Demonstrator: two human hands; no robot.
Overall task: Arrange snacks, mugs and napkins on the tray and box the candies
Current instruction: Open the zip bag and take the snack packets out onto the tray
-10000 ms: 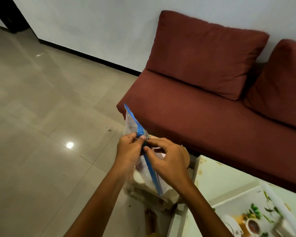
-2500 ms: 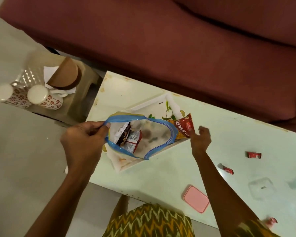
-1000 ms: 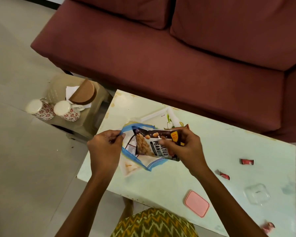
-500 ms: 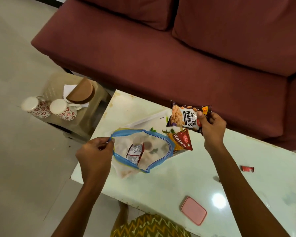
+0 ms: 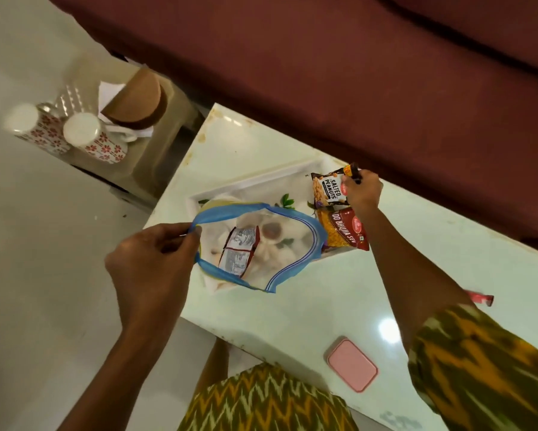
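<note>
My left hand (image 5: 151,259) pinches the blue rim of a clear zip bag (image 5: 288,269), held open above the white floral tray (image 5: 255,183). One small snack packet (image 5: 239,248) lies inside the bag. My right hand (image 5: 362,191) grips a salted peanuts packet (image 5: 326,189) at the tray's far right corner, just above a red and yellow bhujia packet (image 5: 344,230) that lies on the tray. Two flowered mugs (image 5: 87,138) and a brown napkin holder (image 5: 135,102) with white napkins stand on a low stool at the left.
A pink box lid (image 5: 351,363) lies near the table's front edge. A red candy (image 5: 480,298) shows past my right forearm. The maroon sofa (image 5: 354,73) runs along the table's far side. Tiled floor lies to the left.
My right hand pulled the peanuts packet out of the bag and has lowered it to the tray beside the bhujia packet. My left hand keeps holding the bag open.
</note>
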